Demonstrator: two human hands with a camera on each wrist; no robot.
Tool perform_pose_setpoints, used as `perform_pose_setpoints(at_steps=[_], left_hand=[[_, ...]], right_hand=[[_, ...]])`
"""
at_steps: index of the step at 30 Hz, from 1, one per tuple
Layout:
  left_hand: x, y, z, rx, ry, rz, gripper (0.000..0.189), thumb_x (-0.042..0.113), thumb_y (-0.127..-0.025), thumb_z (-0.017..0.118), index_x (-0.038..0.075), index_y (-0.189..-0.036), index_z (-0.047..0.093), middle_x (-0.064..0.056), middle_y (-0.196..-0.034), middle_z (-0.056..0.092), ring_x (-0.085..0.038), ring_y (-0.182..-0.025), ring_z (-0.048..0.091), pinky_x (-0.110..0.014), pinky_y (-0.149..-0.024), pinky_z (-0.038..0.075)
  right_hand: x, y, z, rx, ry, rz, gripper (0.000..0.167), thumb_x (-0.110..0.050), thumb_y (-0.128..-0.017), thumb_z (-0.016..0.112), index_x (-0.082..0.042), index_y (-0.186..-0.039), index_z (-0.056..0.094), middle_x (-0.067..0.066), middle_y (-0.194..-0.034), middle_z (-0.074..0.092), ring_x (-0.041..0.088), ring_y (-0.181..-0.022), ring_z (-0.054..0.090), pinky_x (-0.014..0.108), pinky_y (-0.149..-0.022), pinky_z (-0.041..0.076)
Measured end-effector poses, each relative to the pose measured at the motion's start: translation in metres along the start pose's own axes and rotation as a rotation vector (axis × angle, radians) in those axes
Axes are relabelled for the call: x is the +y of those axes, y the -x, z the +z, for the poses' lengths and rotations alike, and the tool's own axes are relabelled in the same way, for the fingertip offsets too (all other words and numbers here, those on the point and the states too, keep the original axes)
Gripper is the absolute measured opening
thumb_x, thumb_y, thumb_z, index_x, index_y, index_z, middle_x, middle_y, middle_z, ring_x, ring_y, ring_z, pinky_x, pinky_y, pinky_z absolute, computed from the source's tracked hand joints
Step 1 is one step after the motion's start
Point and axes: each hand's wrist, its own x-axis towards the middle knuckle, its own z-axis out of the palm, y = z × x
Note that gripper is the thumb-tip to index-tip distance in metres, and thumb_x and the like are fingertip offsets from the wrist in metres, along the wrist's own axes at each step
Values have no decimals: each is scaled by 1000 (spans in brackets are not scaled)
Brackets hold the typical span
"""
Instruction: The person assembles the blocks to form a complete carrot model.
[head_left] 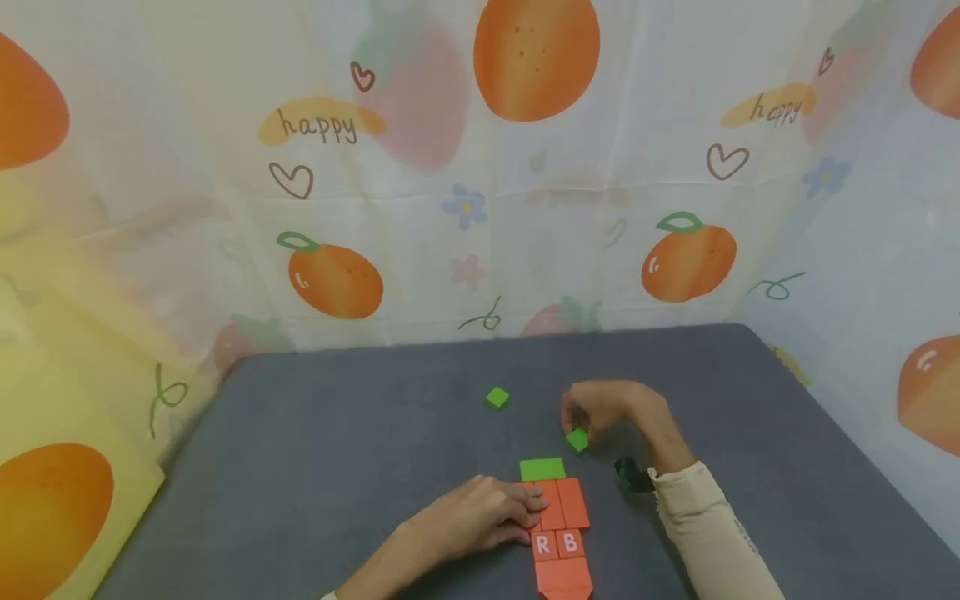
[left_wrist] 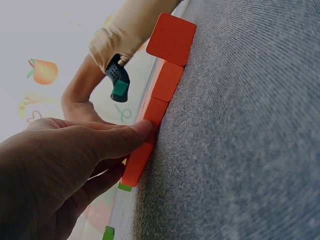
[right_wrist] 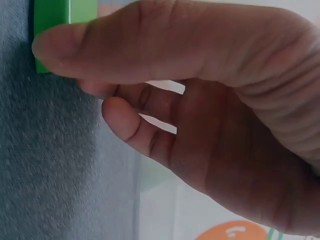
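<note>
My right hand (head_left: 603,404) pinches a small green block (head_left: 577,440) between thumb and fingers, low over the grey table. In the right wrist view, the thumb (right_wrist: 65,47) lies against the green block's side (right_wrist: 52,20). My left hand (head_left: 480,517) rests against the left side of a flat layout of orange-red blocks (head_left: 572,502), fingertips on top of the left one. Its thumb (left_wrist: 137,132) touches their side edge. Two small blocks in the layout bear the letters R (head_left: 543,546) and B (head_left: 570,543). A green rectangular block (head_left: 542,469) adjoins the layout's far end.
Another small green block (head_left: 497,397) lies farther back on the grey table (head_left: 337,433). A fruit-printed curtain (head_left: 510,242) hangs behind and at the sides. A dark strap with a device (head_left: 633,475) sits on the right wrist.
</note>
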Motion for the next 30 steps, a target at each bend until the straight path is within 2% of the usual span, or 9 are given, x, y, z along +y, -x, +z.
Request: perform_pose_setpoints(at_steps=[7, 10, 13, 22, 30], left_hand=[[0, 2, 0, -2, 6, -9, 21, 22, -95, 77, 12, -113, 82, 0, -132, 74, -8, -129, 66, -15, -104, 54], [0, 1, 0, -8, 7, -19, 21, 22, -95, 77, 12, -113, 82, 0, -133, 74, -7, -130, 66, -15, -103, 53], [0, 1, 0, -15, 3, -25, 22, 22, -95, 77, 12, -114, 82, 1, -133, 74, -7, -131, 65, -15, -104, 53], [0, 1, 1, -28, 0, -38, 23, 22, -95, 77, 13, -115, 82, 1, -135, 73, -8, -131, 65, -17, -104, 54], [-3, 1, 3, -23, 24, -25, 23, 23, -96, 75, 13, -115, 82, 1, -135, 73, -8, -132, 64, -13, -105, 52]], right_hand=[[-10, -11, 4, -75, -28, -34, 35, 7, -78, 84, -14, -105, 75, -2, -89, 70, 2, -72, 57, 19, -66, 53], [-11, -13, 5, -98, -61, -12, 35, 5, -79, 86, -16, -104, 74, -4, -89, 69, 3, -72, 59, 20, -66, 53], [-11, -14, 6, -107, -83, 11, 35, 3, -79, 87, -19, -102, 74, -5, -88, 68, 4, -72, 60, 20, -64, 52], [-10, -15, 6, -118, -76, 7, 34, -3, -79, 90, -20, -104, 74, -6, -88, 68, 4, -72, 58, 20, -65, 52], [-8, -16, 5, -139, -73, -39, 31, -5, -81, 90, -17, -104, 74, -2, -88, 67, 4, -72, 54, 20, -64, 48]])
